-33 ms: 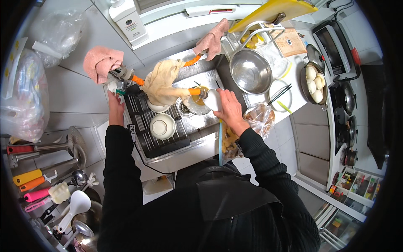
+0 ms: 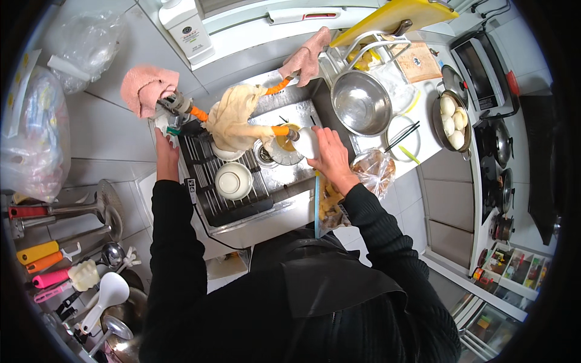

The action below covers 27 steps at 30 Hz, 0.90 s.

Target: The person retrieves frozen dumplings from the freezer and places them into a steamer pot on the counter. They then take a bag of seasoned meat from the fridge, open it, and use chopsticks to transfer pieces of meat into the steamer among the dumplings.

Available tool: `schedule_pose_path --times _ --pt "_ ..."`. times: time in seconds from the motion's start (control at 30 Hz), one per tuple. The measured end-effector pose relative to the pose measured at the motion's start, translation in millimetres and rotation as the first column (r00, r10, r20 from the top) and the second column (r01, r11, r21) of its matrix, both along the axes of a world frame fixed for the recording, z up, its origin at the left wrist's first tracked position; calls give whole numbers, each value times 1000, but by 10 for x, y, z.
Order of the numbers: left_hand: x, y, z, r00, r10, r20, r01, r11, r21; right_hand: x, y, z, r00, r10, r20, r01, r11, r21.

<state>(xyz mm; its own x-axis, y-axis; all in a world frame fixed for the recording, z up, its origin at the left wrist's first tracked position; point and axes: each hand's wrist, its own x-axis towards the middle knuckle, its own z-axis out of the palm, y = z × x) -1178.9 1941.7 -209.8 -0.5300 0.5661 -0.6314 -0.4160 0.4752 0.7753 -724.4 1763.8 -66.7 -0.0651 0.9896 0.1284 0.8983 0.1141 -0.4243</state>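
Observation:
My right hand (image 2: 331, 156) is closed on the rim of a small white bowl (image 2: 307, 144), tilted on its side at the orange-ended faucet spout (image 2: 284, 131) over the sink. At the sink's back left corner, my left hand (image 2: 167, 156) reaches in beside the faucet base. Its fingertips are partly hidden around a small white and green thing (image 2: 172, 129), whose kind I cannot make out. A cream cloth (image 2: 231, 118) is wrapped round the faucet. Below the spout a glass dish (image 2: 287, 156) stands in the sink (image 2: 302, 178). An upturned white bowl (image 2: 233, 181) lies on the drying rack (image 2: 209, 202).
Right of the sink stand a steel bowl (image 2: 362, 103), a white bowl with chopsticks (image 2: 400, 136), a bagged brown food (image 2: 373, 170) and a pan of pale, rounded pieces (image 2: 452, 121). Pink cloths (image 2: 148, 91) hang over the faucet handles. Utensils (image 2: 112, 296) crowd the lower left.

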Motion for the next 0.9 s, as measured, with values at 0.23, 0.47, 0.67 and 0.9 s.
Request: schedule_pose_path --times 0.23,0.47,0.67,0.9 --pt "773 -1334 481 960 -167 226 67 918 392 57 55 106 999 -31 -33 34 995 89" --pt "1285 -2518 726 958 -180 224 144 976 166 188 48 229 1000 9 -15 -7 993 115" --pt "1165 -2800 699 920 -88 381 19 983 181 245 18 225 998 -2 -58 10 991 132" --pt "1150 -3017 574 900 -51 432 -28 984 174 264 -40 268 998 29 -52 -23 995 95"
